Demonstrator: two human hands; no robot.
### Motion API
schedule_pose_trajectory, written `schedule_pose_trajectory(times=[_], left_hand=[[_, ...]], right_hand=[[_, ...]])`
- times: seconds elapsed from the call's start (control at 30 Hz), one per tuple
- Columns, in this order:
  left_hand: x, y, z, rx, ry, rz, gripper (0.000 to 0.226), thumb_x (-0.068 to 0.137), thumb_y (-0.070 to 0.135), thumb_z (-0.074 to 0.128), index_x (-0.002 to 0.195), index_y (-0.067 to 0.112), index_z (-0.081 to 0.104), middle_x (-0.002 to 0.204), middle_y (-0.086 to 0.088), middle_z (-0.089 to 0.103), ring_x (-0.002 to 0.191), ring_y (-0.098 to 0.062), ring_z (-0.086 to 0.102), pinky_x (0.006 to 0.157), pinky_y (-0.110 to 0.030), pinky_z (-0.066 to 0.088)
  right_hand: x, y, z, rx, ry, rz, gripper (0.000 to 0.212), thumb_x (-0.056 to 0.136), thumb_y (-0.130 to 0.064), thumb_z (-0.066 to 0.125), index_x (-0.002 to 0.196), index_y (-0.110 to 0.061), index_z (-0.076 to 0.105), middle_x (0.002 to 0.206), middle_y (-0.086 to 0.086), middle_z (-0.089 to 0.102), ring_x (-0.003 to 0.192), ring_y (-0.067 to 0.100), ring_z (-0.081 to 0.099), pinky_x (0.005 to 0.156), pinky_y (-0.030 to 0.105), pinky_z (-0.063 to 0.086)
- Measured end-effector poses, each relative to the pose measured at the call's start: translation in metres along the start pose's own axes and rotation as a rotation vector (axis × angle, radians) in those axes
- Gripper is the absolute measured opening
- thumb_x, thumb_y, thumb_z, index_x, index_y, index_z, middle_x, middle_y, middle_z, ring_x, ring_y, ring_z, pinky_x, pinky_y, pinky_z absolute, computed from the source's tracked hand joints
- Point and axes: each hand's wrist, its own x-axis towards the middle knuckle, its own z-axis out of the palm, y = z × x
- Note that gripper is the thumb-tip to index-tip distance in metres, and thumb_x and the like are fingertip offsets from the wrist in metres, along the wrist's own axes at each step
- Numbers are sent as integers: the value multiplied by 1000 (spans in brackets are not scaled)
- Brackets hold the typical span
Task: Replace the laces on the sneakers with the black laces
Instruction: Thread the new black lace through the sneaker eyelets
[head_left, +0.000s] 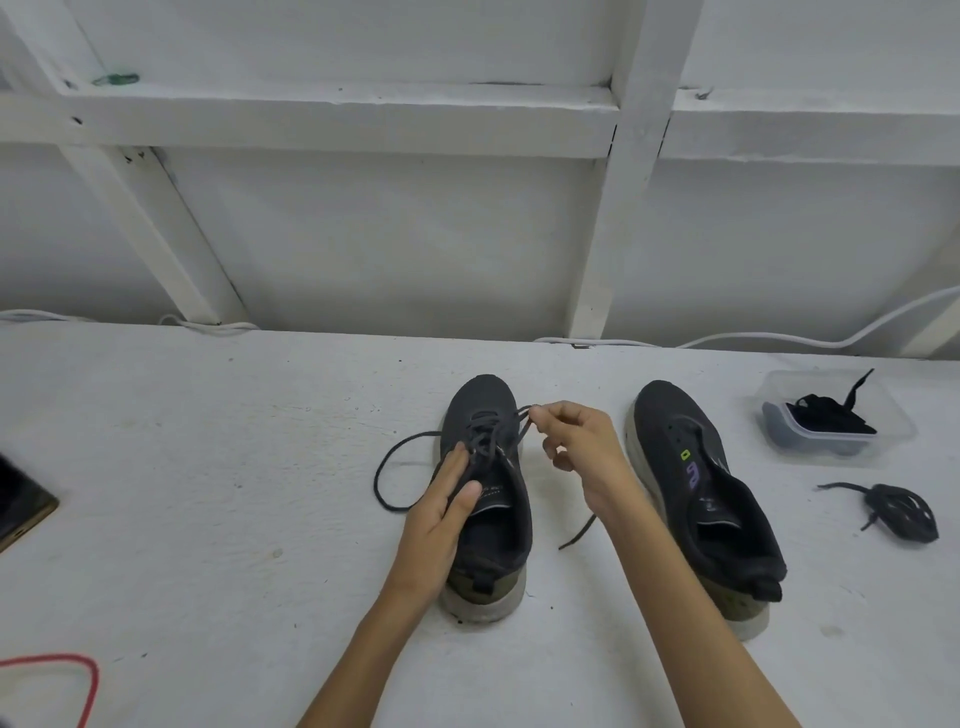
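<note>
Left sneaker (480, 402), dark upper on a pale sole, is standing at the centre of the frame on the white table (208, 467) with its toe pointing away. A dark lace (383, 470) is running through its eyelets. One length is looping out to the left over the table, and the other end is trailing to the right of the shoe. Left hand (441, 512) is resting on the tongue, its fingers (457, 462) lying straight and flat against the lacing and gripping nothing. Right hand (576, 447) is hovering just right of the shoe, thumb and forefinger pinching a short loop of the lace beside the lower lacing, the remaining fingers curling loosely. Right sneaker (660, 410), right of centre, is standing unlaced, its tongue gaping. Clear container (810, 374), at the right of the frame, is holding black laces (831, 418). Lace bundle (904, 512), dark, is lying on the table just below the container. Red cable (91, 670) is curving through the lower left corner. White cable (779, 340) is running along the table's far edge.
</note>
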Motion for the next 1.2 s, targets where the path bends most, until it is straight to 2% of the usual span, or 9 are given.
schedule_pose_trajectory(times=[0.1,0.17,0.37,0.53,0.77,0.93,1.03,1.13,1.2], left_hand=[[1,-1,0,-6,-1,18,49,98,25,51,146,25,39,146,21,41,133,14,34,109,-9,29],[1,-1,0,-7,-3,23,49,98,24,50,146,24,39,145,22,41,131,16,35,105,-5,29],[0,-2,1,-5,15,8,47,98,26,51,144,28,39,142,25,42,129,13,37,104,-5,31],[2,-2,1,1,12,23,50,98,25,51,146,24,40,144,23,42,134,11,35,105,-4,30],[0,-3,1,-14,12,5,49,98,26,51,146,26,40,145,24,41,130,16,34,105,-4,30],[0,-2,1,3,16,13,49,98,25,51,146,24,40,146,21,41,130,15,35,103,-3,30],[-1,-1,1,0,14,8,48,98,27,51,146,28,40,145,22,42,131,14,35,105,-4,30],[-2,0,1,-6,12,-1,47,98,30,50,143,34,40,146,21,42,134,7,36,111,-15,32],[-1,0,1,-11,11,-6,45,98,30,50,141,38,39,145,20,44,135,6,37,112,-17,33]], right_hand=[[-7,5,3,-110,-165,92,29,87,-32,72,87,-3,71,71,-1,62,53,10,47,50,21,34],[-13,7,7,-203,-246,84,24,81,-26,78,85,-3,72,64,-2,60,52,8,46,49,17,34],[7,-4,-8,170,76,-4,12,85,-20,74,79,-10,71,74,-1,61,55,9,43,54,24,33],[-12,9,4,-198,-243,61,9,80,-20,79,82,-12,76,69,0,63,54,7,46,50,19,34],[4,11,1,251,101,-13,10,86,-18,73,86,-8,72,72,-1,58,54,11,40,51,22,32],[-14,18,12,-57,-196,32,14,82,-19,76,80,-6,72,67,-1,64,52,8,46,49,18,34],[-8,10,7,-65,-47,-86,17,80,-11,77,73,1,67,54,-3,57,47,8,42,47,17,33],[4,6,-4,227,181,-85,19,88,-18,71,75,-7,63,65,-1,53,51,9,39,50,22,29],[7,9,-4,312,183,-27,20,92,-26,67,82,-9,62,75,-1,55,51,8,40,50,22,29]])
